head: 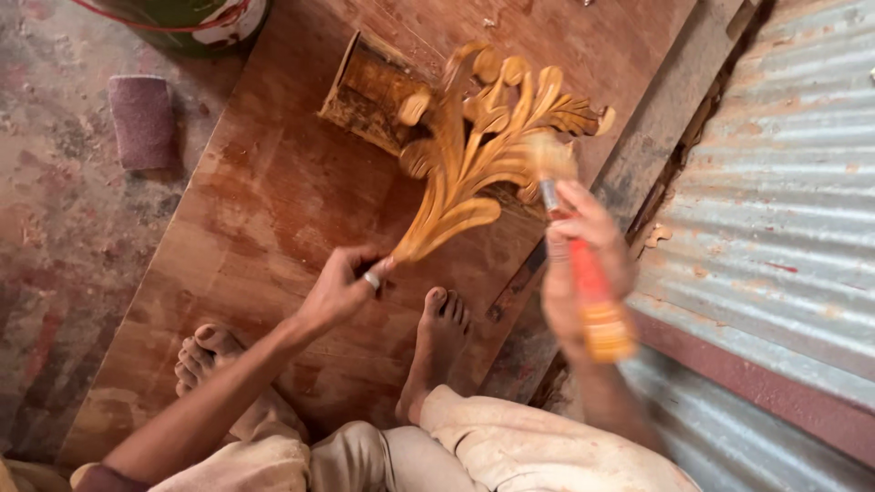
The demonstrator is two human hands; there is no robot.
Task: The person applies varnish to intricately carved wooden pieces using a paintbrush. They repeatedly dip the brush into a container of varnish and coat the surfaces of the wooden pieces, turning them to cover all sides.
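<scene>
A carved wooden leaf ornament [483, 146], glossy golden brown, is propped on a rough wooden block [365, 96]. My left hand [342, 287] pinches the ornament's lower tip and has a ring on one finger. My right hand [583, 255] grips a paintbrush [583, 264] with a red and yellow handle. Its bristles touch the carving's right side, and they look blurred.
A plywood board [264, 210] lies under the work, and both my bare feet [437, 337] rest on it. A folded piece of maroon sandpaper [143, 120] and a bucket [191, 23] sit on the floor at the upper left. Corrugated metal sheeting [784, 155] runs along the right.
</scene>
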